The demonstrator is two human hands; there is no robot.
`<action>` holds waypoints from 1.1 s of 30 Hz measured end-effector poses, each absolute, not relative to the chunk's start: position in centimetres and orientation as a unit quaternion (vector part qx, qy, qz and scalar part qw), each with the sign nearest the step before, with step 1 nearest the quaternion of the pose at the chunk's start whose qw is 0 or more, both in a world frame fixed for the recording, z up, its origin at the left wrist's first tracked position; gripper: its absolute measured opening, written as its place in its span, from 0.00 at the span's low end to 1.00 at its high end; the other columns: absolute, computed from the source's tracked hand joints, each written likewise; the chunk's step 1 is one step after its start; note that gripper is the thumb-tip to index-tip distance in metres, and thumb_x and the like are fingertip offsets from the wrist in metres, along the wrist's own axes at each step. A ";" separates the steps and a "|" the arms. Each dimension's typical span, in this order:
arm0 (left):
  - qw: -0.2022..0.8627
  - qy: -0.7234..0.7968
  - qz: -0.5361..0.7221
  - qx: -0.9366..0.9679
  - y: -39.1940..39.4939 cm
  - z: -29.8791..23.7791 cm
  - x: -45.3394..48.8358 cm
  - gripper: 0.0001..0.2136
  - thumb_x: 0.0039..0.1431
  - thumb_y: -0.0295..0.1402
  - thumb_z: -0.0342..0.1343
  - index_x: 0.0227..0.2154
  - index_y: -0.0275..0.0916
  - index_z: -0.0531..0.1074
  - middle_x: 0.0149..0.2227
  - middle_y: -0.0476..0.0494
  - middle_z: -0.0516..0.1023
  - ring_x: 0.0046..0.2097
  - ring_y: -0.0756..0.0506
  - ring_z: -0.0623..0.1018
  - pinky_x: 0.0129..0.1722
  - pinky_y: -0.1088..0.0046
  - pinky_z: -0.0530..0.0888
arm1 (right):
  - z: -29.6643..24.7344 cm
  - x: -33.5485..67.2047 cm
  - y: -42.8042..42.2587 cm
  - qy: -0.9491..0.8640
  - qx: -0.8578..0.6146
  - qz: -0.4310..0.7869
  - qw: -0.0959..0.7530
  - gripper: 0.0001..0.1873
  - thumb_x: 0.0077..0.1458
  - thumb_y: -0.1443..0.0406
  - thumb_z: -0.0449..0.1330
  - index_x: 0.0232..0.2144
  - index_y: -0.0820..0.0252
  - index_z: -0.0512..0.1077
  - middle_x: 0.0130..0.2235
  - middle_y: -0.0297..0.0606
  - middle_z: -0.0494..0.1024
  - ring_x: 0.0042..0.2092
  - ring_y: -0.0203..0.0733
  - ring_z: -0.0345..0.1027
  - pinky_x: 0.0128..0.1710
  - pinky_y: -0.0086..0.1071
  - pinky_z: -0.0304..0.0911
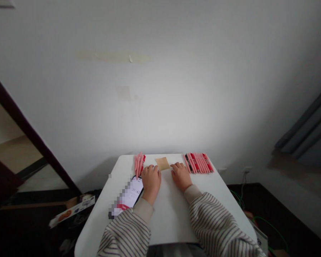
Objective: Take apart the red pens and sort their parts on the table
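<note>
We seem busy with the brown paper (pixel 163 164) between our left grip (pixel 151 180) and right grip (pixel 181 176), can't tell if either pinches it, and next need soft touches.

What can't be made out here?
- Head view: left edge of the black-rimmed rectangular phone, under pixel blocks.
- Head view: any print on the slim pink pens, too small.
- Head view: palms of the bare left hand and right hand, hidden by their backs.
- Head view: grey fabric curtain, cut off by right edge.
</note>
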State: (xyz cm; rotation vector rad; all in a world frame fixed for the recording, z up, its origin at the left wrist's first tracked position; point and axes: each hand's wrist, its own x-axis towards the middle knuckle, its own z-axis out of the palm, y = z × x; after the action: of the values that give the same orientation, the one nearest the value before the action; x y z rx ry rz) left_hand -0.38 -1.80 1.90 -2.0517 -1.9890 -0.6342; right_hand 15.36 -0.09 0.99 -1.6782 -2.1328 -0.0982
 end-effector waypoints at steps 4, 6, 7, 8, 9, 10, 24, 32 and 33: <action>0.104 -0.682 -0.219 -0.690 -1.8 2.4 -0.6 0.13 0.61 0.34 0.44 0.40 0.42 0.74 0.41 0.41 0.74 0.46 0.42 0.69 0.47 0.63 0.64 | 1.1 15.4 0.0 -0.767 -0.606 -0.027 0.208 0.16 0.59 0.67 0.53 0.49 0.55 0.70 0.46 0.41 0.73 0.49 0.43 0.61 0.47 0.33 0.56; 0.114 -0.692 -0.224 -0.677 -1.7 2.6 -0.9 0.13 0.61 0.33 0.44 0.39 0.41 0.74 0.41 0.40 0.74 0.46 0.41 0.69 0.48 0.62 0.64 | 1.3 15.4 0.1 -0.768 -0.605 -0.023 0.207 0.17 0.59 0.67 0.53 0.50 0.55 0.70 0.46 0.41 0.73 0.49 0.43 0.61 0.47 0.33 0.56; 0.121 -0.697 -0.226 -0.670 -1.7 2.7 -1.1 0.14 0.61 0.32 0.43 0.39 0.41 0.75 0.41 0.40 0.74 0.47 0.41 0.69 0.48 0.61 0.64 | 1.4 15.4 0.1 -0.769 -0.605 -0.021 0.205 0.16 0.59 0.67 0.53 0.50 0.55 0.70 0.46 0.41 0.73 0.49 0.43 0.62 0.47 0.33 0.56; 0.128 -0.702 -0.226 -0.663 -1.6 2.7 -1.3 0.14 0.61 0.32 0.43 0.38 0.41 0.75 0.41 0.40 0.74 0.47 0.40 0.69 0.48 0.61 0.65 | 1.5 15.3 0.1 -0.769 -0.605 -0.020 0.203 0.16 0.59 0.67 0.53 0.49 0.55 0.70 0.46 0.41 0.73 0.49 0.43 0.62 0.46 0.33 0.57; 0.135 -0.707 -0.225 -0.656 -1.5 2.8 -1.5 0.15 0.61 0.31 0.42 0.38 0.40 0.75 0.41 0.39 0.74 0.48 0.40 0.69 0.48 0.61 0.65 | 1.6 15.3 0.2 -0.770 -0.605 -0.020 0.201 0.16 0.59 0.67 0.53 0.49 0.55 0.70 0.46 0.41 0.73 0.49 0.43 0.62 0.46 0.33 0.57; 0.141 -0.713 -0.223 -0.649 -1.5 2.8 -1.7 0.15 0.61 0.31 0.42 0.38 0.40 0.75 0.42 0.39 0.74 0.49 0.40 0.69 0.48 0.61 0.65 | 1.7 15.2 0.2 -0.770 -0.605 -0.022 0.200 0.16 0.59 0.66 0.53 0.49 0.55 0.70 0.45 0.41 0.73 0.48 0.43 0.62 0.45 0.33 0.57; 0.169 -0.809 -0.205 -0.524 -1.5 3.4 -2.8 0.18 0.62 0.30 0.37 0.42 0.38 0.73 0.43 0.35 0.73 0.47 0.38 0.66 0.43 0.60 0.65 | 2.7 12.7 0.7 -0.791 -0.570 -0.038 0.219 0.15 0.60 0.68 0.51 0.46 0.55 0.72 0.44 0.42 0.73 0.47 0.43 0.62 0.44 0.33 0.57; 0.156 -0.820 -0.212 -0.508 -0.7 3.6 -3.0 0.16 0.60 0.32 0.44 0.47 0.39 0.70 0.45 0.35 0.71 0.47 0.39 0.68 0.45 0.60 0.64 | 2.0 12.6 0.9 -0.788 -0.568 -0.042 0.233 0.14 0.59 0.68 0.52 0.45 0.55 0.73 0.44 0.41 0.73 0.48 0.43 0.61 0.45 0.33 0.57; 0.153 -0.819 -0.210 -0.512 -0.5 3.6 -3.0 0.16 0.60 0.32 0.44 0.48 0.40 0.69 0.45 0.36 0.71 0.47 0.39 0.69 0.45 0.59 0.64 | 2.0 12.7 0.9 -0.786 -0.570 -0.042 0.235 0.14 0.60 0.68 0.51 0.45 0.55 0.73 0.44 0.41 0.73 0.47 0.43 0.61 0.45 0.33 0.57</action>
State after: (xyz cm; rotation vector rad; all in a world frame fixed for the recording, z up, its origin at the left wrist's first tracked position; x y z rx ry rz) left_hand -3.03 -0.55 3.56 -1.4679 -2.3500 -0.6012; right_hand 12.66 0.89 1.98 -1.5638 -2.1580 -0.1159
